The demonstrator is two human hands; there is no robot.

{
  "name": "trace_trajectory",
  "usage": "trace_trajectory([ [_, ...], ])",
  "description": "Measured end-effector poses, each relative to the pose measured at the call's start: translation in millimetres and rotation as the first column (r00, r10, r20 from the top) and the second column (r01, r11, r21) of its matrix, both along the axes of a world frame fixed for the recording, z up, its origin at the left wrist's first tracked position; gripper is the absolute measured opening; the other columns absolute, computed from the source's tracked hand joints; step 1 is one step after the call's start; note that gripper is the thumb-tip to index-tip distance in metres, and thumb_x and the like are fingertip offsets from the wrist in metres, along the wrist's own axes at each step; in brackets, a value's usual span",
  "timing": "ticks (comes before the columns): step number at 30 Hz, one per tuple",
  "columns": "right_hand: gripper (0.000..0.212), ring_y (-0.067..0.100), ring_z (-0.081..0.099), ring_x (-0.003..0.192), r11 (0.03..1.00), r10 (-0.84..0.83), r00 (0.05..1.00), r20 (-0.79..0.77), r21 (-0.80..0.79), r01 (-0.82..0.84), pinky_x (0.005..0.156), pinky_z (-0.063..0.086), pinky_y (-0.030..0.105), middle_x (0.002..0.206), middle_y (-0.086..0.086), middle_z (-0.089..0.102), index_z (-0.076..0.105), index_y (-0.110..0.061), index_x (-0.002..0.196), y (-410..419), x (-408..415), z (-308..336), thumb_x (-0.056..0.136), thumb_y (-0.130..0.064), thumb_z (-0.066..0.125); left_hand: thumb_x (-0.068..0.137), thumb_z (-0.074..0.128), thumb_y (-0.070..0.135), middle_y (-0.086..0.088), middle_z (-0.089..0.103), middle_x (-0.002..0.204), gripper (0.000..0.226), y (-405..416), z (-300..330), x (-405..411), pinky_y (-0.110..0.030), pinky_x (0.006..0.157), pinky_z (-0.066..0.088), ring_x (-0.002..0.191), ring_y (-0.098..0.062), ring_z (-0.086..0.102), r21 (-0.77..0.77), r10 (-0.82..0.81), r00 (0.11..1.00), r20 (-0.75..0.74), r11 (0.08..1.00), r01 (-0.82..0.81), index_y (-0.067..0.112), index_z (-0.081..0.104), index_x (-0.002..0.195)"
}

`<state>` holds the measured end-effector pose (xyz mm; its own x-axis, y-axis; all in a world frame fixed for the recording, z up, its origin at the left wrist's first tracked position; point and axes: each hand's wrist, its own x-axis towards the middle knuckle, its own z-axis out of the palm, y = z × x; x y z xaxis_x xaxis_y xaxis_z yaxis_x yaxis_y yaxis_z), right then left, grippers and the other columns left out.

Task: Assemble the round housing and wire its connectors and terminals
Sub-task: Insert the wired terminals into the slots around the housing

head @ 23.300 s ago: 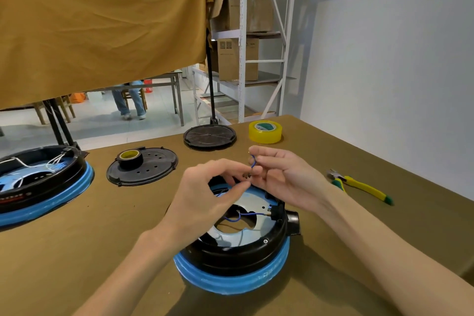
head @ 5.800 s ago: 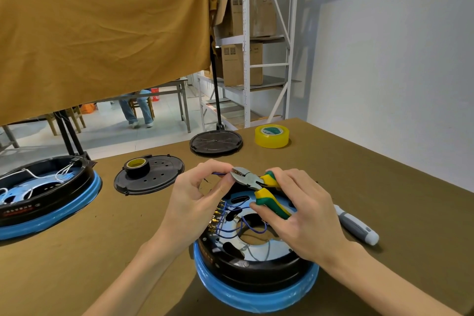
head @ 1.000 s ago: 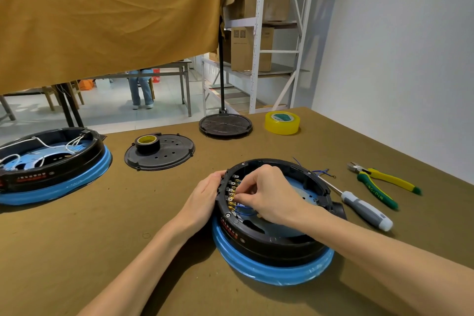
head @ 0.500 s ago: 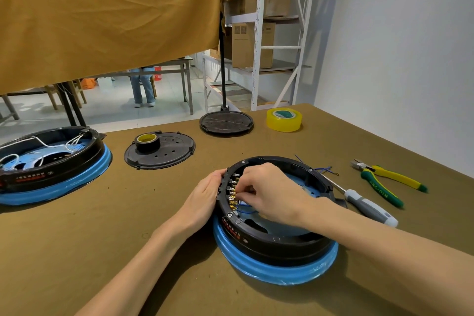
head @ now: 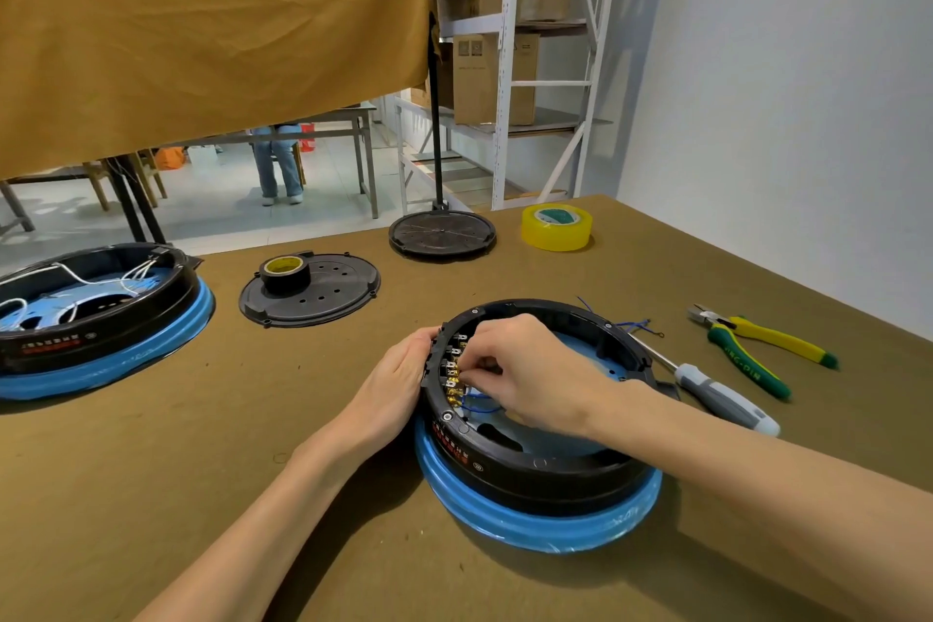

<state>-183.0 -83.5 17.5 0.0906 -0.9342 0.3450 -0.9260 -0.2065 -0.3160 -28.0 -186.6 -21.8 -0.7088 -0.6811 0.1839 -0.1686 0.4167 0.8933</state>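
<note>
Black and ringed in blue, two round housings sit on the brown surface (head: pixel 151 495): the round housing (head: pixel 535 465) being wired lies near the front edge, right of centre, and a second housing (head: pixel 96 318) with white wires inside sits at the left edge. The left hand (head: pixel 399 384) rests flat against the near housing's outer left wall, fingers relaxed. The right hand (head: pixel 525 369) reaches inside it, fingertips pinching something small at the row of brass terminals (head: pixel 451 381); a blue wire (head: pixel 477 402) loops just below. Two black lids lie toward the far edge, a perforated lid (head: pixel 323 298) carrying one black tape roll (head: pixel 285 274) and a ribbed lid (head: pixel 442 234). One yellow tape roll (head: pixel 556 227) sits beyond. Right of the housing lie one screwdriver (head: pixel 722 399) and one pair of pliers (head: pixel 757 349).
</note>
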Motion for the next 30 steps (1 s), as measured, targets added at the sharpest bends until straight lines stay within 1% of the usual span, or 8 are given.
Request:
trace_trajectory([
  [4, 0.01, 0.006, 0.067, 0.081, 0.995, -0.064, 0.976, 0.209, 0.083, 0.048, 0.077, 0.055, 0.02, 0.091, -0.003, 0.075, 0.081, -0.01, 0.098, -2, -6, -1, 0.095, -0.017, 0.073, 0.115, 0.024, 0.025, 0.066, 0.047, 0.088, 0.035, -1, 0, -1, 0.013, 0.072, 0.029, 0.093, 0.042, 0.042, 0.003, -0.007, 1.0, 0.001, 1.0, 0.007, 0.05, 0.046, 0.108],
  [7, 0.009, 0.006, 0.069, 0.079, 0.993, -0.084, 0.951, 0.298, 0.105, 0.055, 0.074, 0.056, 0.018, 0.087, -0.004, 0.076, 0.081, -0.01, 0.095, -4, -7, -3, 0.093, -0.016, 0.075, 0.115, 0.024, 0.026, 0.066, 0.047, 0.089, 0.035, -2, -1, -3, 0.013, 0.072, 0.028, 0.093, 0.042, 0.041, 0.001, -0.005, 1.0, 0.004, 1.0, 0.005, 0.051, 0.047, 0.108],
  [13, 0.006, -0.007, 0.063, 0.072, 0.995, -0.071, 0.965, 0.251, 0.082, 0.052, 0.067, 0.048, 0.009, 0.077, -0.017, 0.068, 0.081, -0.013, 0.093, -8, -2, -5, 0.092, -0.015, 0.075, 0.115, 0.025, 0.024, 0.057, 0.056, 0.096, 0.038, -3, -5, -3, 0.009, 0.078, 0.033, 0.1, 0.033, 0.049, 0.021, 0.01, 1.0, -0.011, 1.0, -0.01, 0.049, 0.053, 0.111],
  [17, 0.005, -0.002, 0.067, 0.074, 0.993, -0.103, 0.958, 0.268, 0.08, 0.085, 0.067, 0.051, 0.011, 0.079, -0.012, 0.073, 0.082, -0.014, 0.09, -9, -2, -5, 0.089, -0.016, 0.077, 0.115, 0.026, 0.023, 0.059, 0.054, 0.091, 0.038, -3, -6, -4, 0.011, 0.073, 0.032, 0.094, 0.036, 0.047, 0.018, 0.035, 0.999, -0.021, 0.999, -0.035, 0.047, 0.054, 0.107],
  [21, 0.006, 0.0, 0.068, 0.076, 0.988, -0.143, 0.947, 0.287, 0.094, 0.121, 0.07, 0.056, 0.016, 0.082, -0.008, 0.077, 0.083, -0.017, 0.092, -5, -2, -7, 0.088, -0.02, 0.078, 0.114, 0.029, 0.024, 0.019, 0.075, 0.109, 0.04, -9, -13, -6, -0.009, 0.085, 0.049, 0.104, 0.003, 0.068, 0.097, 0.015, 0.997, -0.073, 0.995, -0.008, 0.026, 0.069, 0.119],
  [22, 0.007, 0.001, 0.068, 0.076, 0.988, -0.147, 0.947, 0.287, 0.093, 0.125, 0.07, 0.056, 0.017, 0.082, -0.008, 0.077, 0.083, -0.017, 0.092, -5, -2, -7, 0.089, -0.02, 0.078, 0.114, 0.029, 0.025, 0.018, 0.076, 0.108, 0.04, -10, -14, -6, -0.009, 0.084, 0.05, 0.103, 0.003, 0.068, 0.114, 0.019, 0.997, -0.078, 0.993, -0.01, 0.026, 0.069, 0.119],
  [25, 0.007, 0.002, 0.068, 0.075, 0.987, -0.153, 0.946, 0.286, 0.093, 0.132, 0.068, 0.055, 0.016, 0.081, -0.008, 0.076, 0.083, -0.016, 0.091, -5, -2, -7, 0.09, -0.02, 0.077, 0.114, 0.028, 0.026, 0.035, 0.071, 0.101, 0.039, -7, -12, -6, 0.001, 0.075, 0.043, 0.097, 0.016, 0.064, 0.105, 0.049, 0.996, -0.072, 0.994, -0.041, 0.036, 0.065, 0.113],
  [30, 0.005, 0.0, 0.068, 0.078, 0.989, -0.13, 0.947, 0.295, 0.112, 0.101, 0.069, 0.055, 0.013, 0.08, -0.012, 0.073, 0.082, -0.016, 0.091, -5, -1, -6, 0.091, -0.018, 0.077, 0.114, 0.025, 0.029, 0.047, 0.064, 0.096, 0.037, -6, -12, -6, 0.006, 0.075, 0.038, 0.097, 0.026, 0.056, 0.085, 0.045, 0.997, -0.066, 0.996, -0.039, 0.039, 0.06, 0.11],
])
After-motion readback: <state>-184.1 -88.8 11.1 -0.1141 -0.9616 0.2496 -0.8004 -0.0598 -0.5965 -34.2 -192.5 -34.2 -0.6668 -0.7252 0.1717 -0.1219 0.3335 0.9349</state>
